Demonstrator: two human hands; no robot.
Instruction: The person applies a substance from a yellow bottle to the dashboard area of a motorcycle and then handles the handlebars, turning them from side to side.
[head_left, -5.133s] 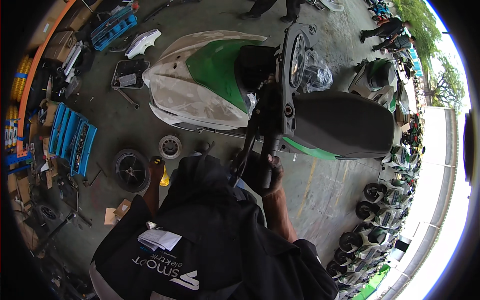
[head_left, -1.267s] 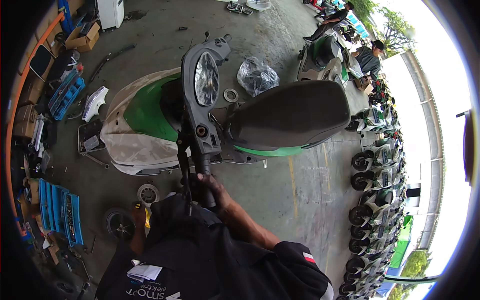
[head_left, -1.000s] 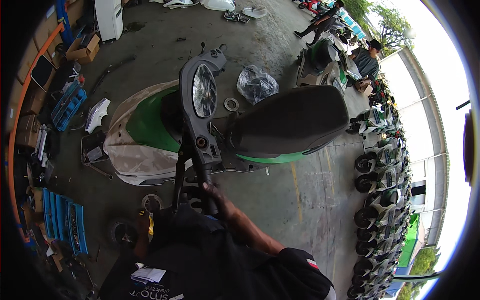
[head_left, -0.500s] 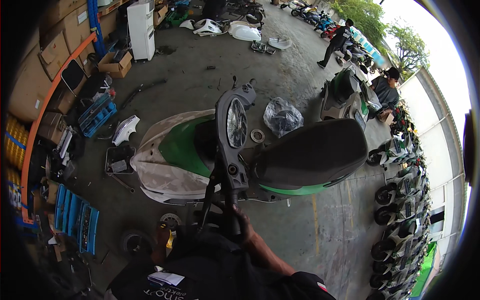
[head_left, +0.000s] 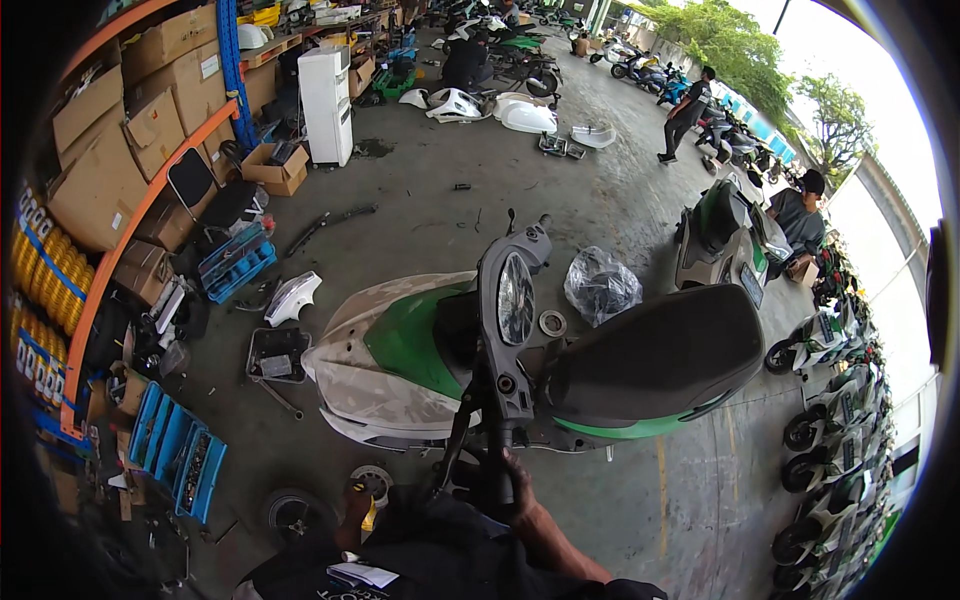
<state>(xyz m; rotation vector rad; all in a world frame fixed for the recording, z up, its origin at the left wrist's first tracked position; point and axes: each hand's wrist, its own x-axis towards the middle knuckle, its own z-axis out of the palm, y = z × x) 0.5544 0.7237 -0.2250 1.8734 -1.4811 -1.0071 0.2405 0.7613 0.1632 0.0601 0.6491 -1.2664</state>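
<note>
A scooter (head_left: 400, 390) with mottled pale panels, a green front section and a long dark seat (head_left: 650, 350) stands crosswise before me. Its grey handlebar (head_left: 508, 370) carries a round mirror (head_left: 516, 300). My right hand (head_left: 522, 490) is wrapped round the near black handlebar grip (head_left: 501, 470); part of its fingers is hidden behind the grip. Low and to the left, my left hand (head_left: 354, 508) is closed, with a small yellowish end showing at its top; what it holds is too small to name. A metal wheel hub (head_left: 372, 484) lies on the floor just beyond that hand.
Blue toolboxes (head_left: 178, 450) and a tyre (head_left: 298, 515) lie at left, below shelving with cardboard boxes (head_left: 95, 200). Crumpled clear plastic (head_left: 602, 285) lies beyond the seat. One person (head_left: 800, 225) sits by another scooter (head_left: 725, 240); another person (head_left: 688, 115) walks farther off. Parked scooters (head_left: 820, 420) line the right.
My view has tilted and turned, so the whole scene sits lower and farther right, with more shelving showing. My right hand stays on the grip, and my left hand remains closed.
</note>
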